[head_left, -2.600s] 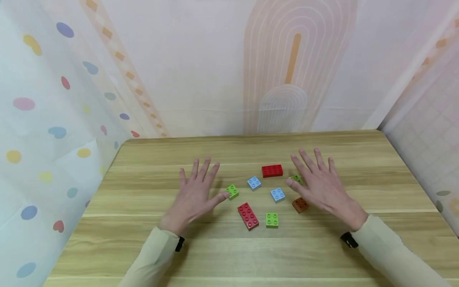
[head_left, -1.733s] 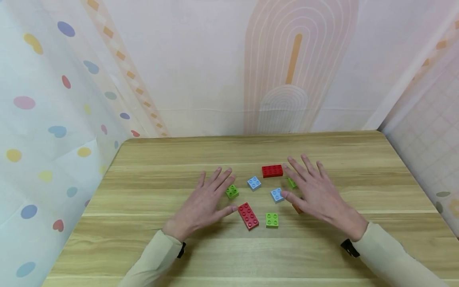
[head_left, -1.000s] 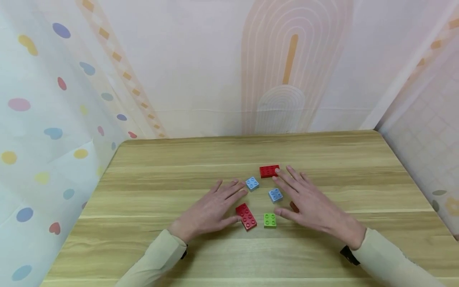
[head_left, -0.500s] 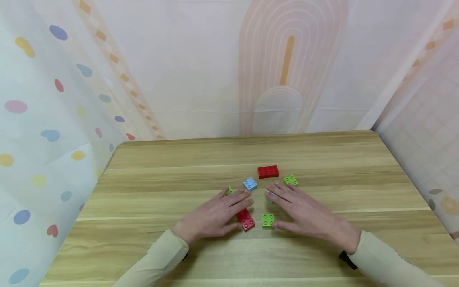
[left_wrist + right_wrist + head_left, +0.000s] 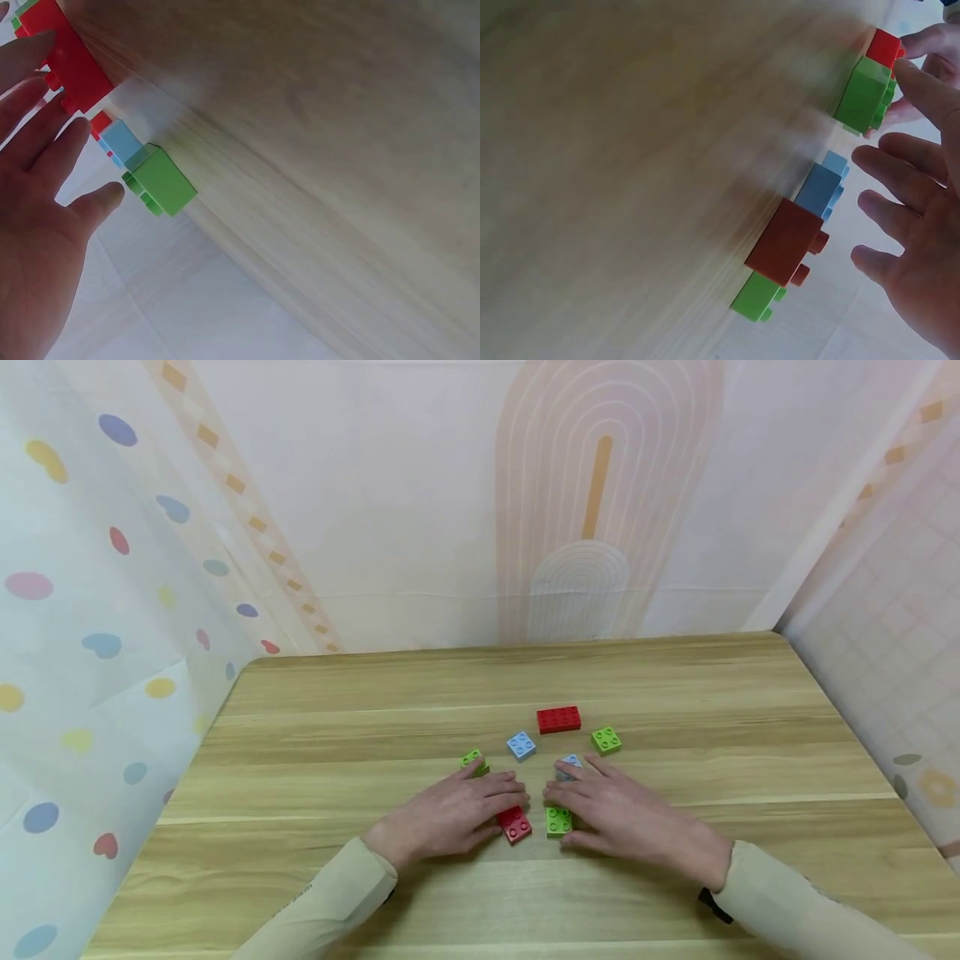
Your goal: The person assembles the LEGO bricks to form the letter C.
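Note:
My left hand (image 5: 453, 814) hovers low with fingers loosely extended over a red eight-stud building brick (image 5: 514, 824), partly covering it. A lime green brick (image 5: 474, 762) lies at its far side, by the little finger in the left wrist view. My right hand (image 5: 633, 822) reaches leftward, fingers spread slightly, thumb beside another lime green brick (image 5: 558, 822). Its fingers overlap a light blue brick (image 5: 570, 764). A brown brick (image 5: 786, 241) shows under the right hand in the right wrist view, hidden in the head view. Neither hand grips a brick.
Farther back on the wooden table (image 5: 337, 710) lie a second red brick (image 5: 558, 719), a second light blue brick (image 5: 521, 745) and a third lime green brick (image 5: 606, 741). A patterned cloth (image 5: 405, 510) hangs behind the table's far edge.
Both hands have come inward and lower toward the near bricks, the left moving right and the right moving left. The bricks keep their arrangement; the head view shifts slightly.

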A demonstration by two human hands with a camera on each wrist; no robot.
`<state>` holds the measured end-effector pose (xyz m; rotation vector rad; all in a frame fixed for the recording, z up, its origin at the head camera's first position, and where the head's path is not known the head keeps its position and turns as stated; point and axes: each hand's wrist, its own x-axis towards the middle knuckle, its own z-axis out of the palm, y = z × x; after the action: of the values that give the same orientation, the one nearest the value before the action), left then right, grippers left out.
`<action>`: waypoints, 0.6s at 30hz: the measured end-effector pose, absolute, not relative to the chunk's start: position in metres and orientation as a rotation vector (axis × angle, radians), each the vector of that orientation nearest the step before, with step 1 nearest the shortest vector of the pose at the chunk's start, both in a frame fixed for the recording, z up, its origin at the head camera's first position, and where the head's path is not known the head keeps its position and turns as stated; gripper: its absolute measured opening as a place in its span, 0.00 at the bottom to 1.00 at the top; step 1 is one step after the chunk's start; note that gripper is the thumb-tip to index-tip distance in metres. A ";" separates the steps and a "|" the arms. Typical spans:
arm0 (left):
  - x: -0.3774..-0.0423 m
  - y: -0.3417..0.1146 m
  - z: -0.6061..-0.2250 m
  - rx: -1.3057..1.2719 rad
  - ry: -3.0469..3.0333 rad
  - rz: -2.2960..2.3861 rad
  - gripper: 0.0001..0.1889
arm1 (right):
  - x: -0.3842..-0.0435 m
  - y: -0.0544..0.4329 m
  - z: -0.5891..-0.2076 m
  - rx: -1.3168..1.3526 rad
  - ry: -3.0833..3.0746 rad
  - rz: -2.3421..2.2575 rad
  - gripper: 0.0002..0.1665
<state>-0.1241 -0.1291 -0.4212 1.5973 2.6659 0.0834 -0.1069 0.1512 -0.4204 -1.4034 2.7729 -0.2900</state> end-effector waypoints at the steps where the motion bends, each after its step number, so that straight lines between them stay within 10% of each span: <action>1: -0.124 -0.129 -0.421 1.601 2.663 0.086 0.23 | -0.107 0.150 -0.421 -1.406 2.768 -0.281 0.34; 18: -0.124 -0.124 -0.421 1.553 2.688 0.209 0.16 | -0.109 0.150 -0.420 -1.436 2.832 -0.287 0.25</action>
<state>-0.1238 -0.1236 -0.4207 1.5527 2.6878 0.2094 -0.1087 0.1502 -0.4202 -1.4360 2.8324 -0.2872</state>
